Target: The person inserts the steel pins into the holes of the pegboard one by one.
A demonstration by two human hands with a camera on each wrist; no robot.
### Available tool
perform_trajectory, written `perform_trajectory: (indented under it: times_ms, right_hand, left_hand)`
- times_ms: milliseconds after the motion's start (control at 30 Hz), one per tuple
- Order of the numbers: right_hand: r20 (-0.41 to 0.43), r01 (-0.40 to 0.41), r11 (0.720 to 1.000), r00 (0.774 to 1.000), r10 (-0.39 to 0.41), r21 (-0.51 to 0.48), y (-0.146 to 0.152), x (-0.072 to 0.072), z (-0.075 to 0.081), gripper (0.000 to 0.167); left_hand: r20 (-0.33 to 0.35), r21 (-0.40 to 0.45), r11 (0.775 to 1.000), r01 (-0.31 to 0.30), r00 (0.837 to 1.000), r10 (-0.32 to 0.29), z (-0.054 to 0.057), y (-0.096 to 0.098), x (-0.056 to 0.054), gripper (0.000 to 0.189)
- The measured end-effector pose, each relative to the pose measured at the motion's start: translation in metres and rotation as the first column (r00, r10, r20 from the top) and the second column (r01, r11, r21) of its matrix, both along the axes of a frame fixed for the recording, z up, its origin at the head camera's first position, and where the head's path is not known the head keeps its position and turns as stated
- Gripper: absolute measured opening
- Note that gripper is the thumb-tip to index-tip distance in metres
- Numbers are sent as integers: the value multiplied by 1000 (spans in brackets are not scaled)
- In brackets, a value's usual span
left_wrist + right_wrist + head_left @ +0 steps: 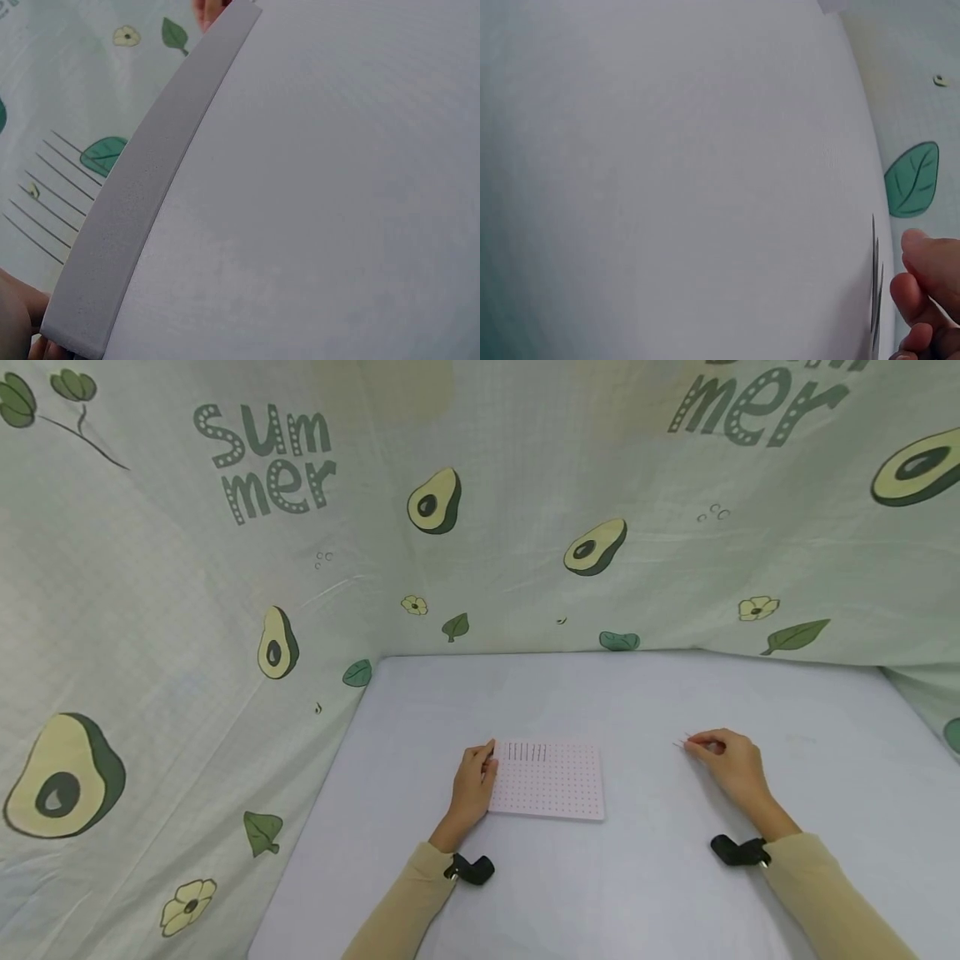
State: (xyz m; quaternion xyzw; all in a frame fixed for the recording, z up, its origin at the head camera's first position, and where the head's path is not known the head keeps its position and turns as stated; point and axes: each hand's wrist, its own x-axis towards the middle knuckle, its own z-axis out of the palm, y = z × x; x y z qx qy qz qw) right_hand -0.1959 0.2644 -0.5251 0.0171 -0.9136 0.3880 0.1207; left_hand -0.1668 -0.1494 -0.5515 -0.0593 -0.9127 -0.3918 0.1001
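A pale pink pegboard (555, 795) with rows of small holes appears left of the table's middle in the head view. Several thin metal pins (58, 193) stand in a row in its far left part. My left hand (472, 781) grips the board by its left side, fingers around the far left corner. To the right of the board, my right hand (729, 767) is raised over the table, thumb and fingers brought together. A few loose thin pins (875, 289) stick out to the left beside its fingertips; their other ends are hidden.
The white table (645, 885) meets a cloth backdrop (517, 460) printed with avocados and leaves at the back and left. Black wrist mounts (738, 850) sit at both sleeves' cuffs.
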Motion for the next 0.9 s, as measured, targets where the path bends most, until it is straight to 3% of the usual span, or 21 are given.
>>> perform_trajectory:
  times_ms: [900]
  right_hand:
    - [24,-58,997,998,57,45,3,1,-6,15]
  left_hand:
    - [-11,-6,1000,-3,1000,3,2,0,1,42]
